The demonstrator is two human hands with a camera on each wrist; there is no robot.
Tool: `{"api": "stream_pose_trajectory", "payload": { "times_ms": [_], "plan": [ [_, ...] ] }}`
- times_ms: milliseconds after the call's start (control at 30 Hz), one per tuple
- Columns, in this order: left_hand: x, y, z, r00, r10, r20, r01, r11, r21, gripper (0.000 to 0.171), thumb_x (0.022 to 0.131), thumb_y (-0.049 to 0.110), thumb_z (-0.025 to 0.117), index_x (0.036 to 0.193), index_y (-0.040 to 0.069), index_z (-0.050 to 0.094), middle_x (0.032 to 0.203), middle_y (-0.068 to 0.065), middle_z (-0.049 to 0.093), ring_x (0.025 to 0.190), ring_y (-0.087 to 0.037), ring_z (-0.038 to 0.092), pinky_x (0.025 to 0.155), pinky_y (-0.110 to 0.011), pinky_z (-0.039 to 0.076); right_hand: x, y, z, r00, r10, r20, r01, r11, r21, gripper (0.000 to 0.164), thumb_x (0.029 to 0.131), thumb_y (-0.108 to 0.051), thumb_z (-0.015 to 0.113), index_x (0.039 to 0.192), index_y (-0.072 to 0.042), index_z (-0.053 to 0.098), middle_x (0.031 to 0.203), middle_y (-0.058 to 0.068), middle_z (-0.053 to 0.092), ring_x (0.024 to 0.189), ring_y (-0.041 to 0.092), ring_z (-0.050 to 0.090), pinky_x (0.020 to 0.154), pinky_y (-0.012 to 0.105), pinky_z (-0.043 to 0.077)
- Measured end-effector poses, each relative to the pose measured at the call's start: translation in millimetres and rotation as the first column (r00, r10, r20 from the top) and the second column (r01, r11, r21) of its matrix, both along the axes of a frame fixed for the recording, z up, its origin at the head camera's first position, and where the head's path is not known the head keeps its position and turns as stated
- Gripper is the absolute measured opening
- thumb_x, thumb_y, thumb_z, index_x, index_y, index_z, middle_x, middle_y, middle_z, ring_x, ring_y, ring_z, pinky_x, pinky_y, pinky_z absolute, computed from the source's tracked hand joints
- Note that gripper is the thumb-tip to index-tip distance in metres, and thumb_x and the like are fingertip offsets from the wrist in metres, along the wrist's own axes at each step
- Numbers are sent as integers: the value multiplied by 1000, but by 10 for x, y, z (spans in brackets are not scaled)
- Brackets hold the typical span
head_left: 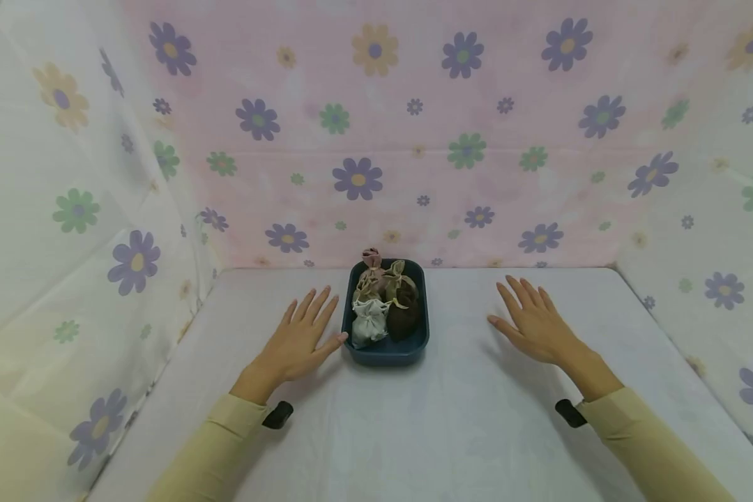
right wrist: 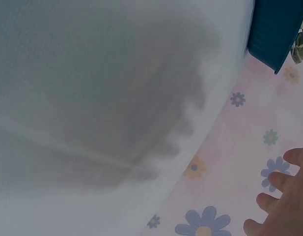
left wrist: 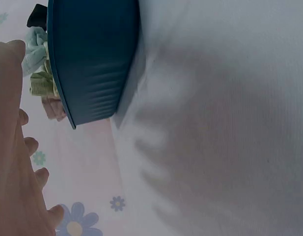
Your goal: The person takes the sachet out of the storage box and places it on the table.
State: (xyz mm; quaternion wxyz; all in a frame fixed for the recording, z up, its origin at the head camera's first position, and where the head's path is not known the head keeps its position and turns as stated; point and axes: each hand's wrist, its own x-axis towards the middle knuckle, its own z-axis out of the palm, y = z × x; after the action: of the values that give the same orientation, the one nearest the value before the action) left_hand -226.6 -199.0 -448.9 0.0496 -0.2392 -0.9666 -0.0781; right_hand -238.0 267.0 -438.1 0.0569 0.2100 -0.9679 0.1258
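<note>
A dark blue rectangular bin (head_left: 385, 358) stands toward the back of the table, with several small tied cloth pouches inside. The white pouch (head_left: 369, 323) lies front left, a dark brown pouch (head_left: 404, 321) front right. Behind them are an olive pouch (head_left: 398, 276) and a pink pouch (head_left: 373, 259). My left hand (head_left: 298, 345) hovers left of the bin, palm down, fingers spread, its thumb tip right at the bin's near left edge in the head view. Off to the bin's right, my right hand (head_left: 533, 325) is held palm down with straight fingers, holding nothing.
A white cloth covers the table (head_left: 452, 432). Flower-patterned curtains (head_left: 408, 125) hang behind it and on both sides. Dark wrist mounts (head_left: 279, 415) sit at both cuffs. Both hands cast shadows (left wrist: 200, 123) on the tabletop.
</note>
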Motion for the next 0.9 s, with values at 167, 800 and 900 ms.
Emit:
{"api": "stream_pose_trajectory", "payload": {
  "times_ms": [167,800,900],
  "plan": [
    [15,73,-9,1000,-9,17,9,1000,21,84,104,69,28,166,19,4,173,-1,-5,158,-26,-3,124,-59,9,-23,-96,-4,999,30,11,-29,998,-61,78,107,-47,48,162,1,21,167,26,15,153,49,11,119,68,9],
    [74,225,-132,996,-17,93,1,987,164,98,100,75,33,165,8,5,172,-12,4,158,-28,8,124,-53,20,-87,-468,-11,990,93,110,-56,952,-301,80,106,-46,54,163,-2,18,168,20,17,152,42,19,118,65,23],
    [78,249,-138,993,-13,119,-9,983,186,100,99,76,33,165,6,5,172,-12,3,158,-27,10,123,-51,22,-94,-532,-20,984,107,141,-54,940,-337,81,106,-46,54,163,-2,17,167,21,18,153,41,20,119,64,23]
  ]
}}
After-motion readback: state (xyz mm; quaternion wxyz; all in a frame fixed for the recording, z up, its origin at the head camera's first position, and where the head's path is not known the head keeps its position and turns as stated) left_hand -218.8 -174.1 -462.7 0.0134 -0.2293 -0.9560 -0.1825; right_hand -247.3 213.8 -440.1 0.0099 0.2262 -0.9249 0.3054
